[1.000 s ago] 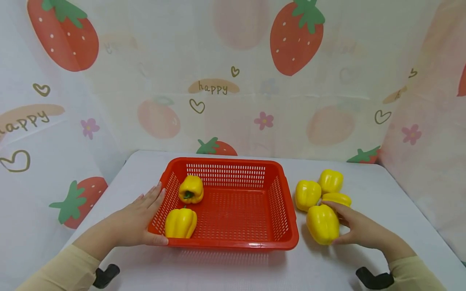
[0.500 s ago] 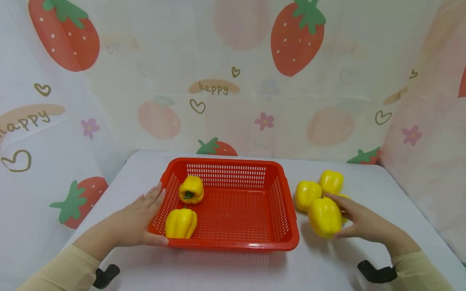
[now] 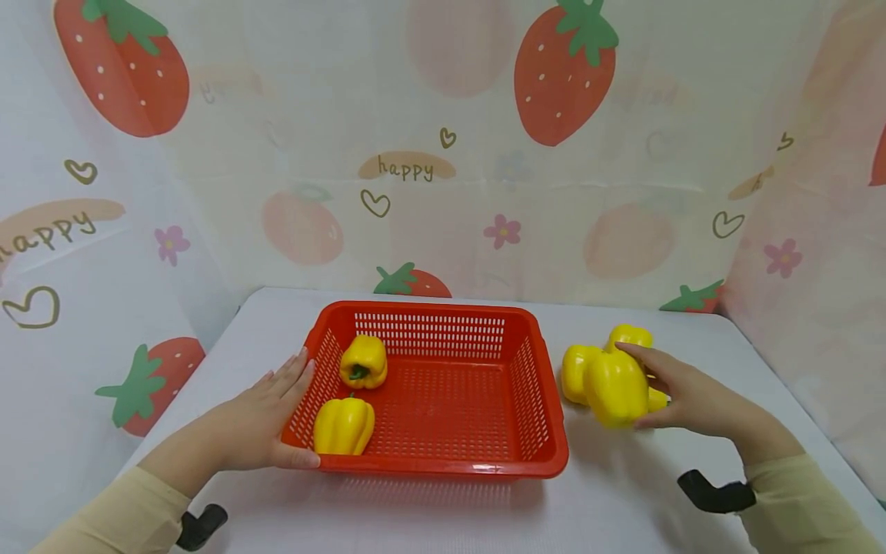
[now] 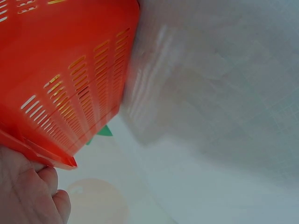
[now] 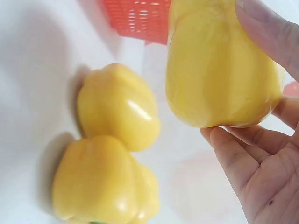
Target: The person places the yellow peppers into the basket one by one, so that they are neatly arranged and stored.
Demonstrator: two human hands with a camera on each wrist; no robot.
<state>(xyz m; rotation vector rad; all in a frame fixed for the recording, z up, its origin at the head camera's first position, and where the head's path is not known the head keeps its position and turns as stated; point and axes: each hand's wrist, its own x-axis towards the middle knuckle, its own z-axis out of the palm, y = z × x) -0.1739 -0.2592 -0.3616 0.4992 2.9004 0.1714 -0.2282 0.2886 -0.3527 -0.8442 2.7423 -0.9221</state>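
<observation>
The right hand (image 3: 699,400) grasps a glossy yellow, blocky bell pepper (image 3: 618,388), thumb on one side and fingers on the other, and has lifted it higher than a second ago. Back then, in the head view, the pepper sat nearer the front edge and below its neighbours; now it hangs above the white-covered bench (image 3: 429,523), just right of the basket, and overlaps the others from the camera's side. It cuts across the right part of a rounded yellow pepper (image 3: 576,373) and covers the lower part of a farther yellow pepper (image 3: 631,334), both of which showed almost whole before. A third yellow pepper on the bench (image 3: 657,399), earlier visible behind the hand, is now mostly hidden, with only a small part peeking out. The left hand (image 3: 252,423) has not shifted: its straight fingers rest on the left side of the rectangular red plastic basket (image 3: 443,466), thumb lying on the front rim. Inside, at the left end, an upper yellow pepper with a green stem (image 3: 364,362) and a nearer upright yellow pepper (image 3: 344,427) have stayed in place.
</observation>
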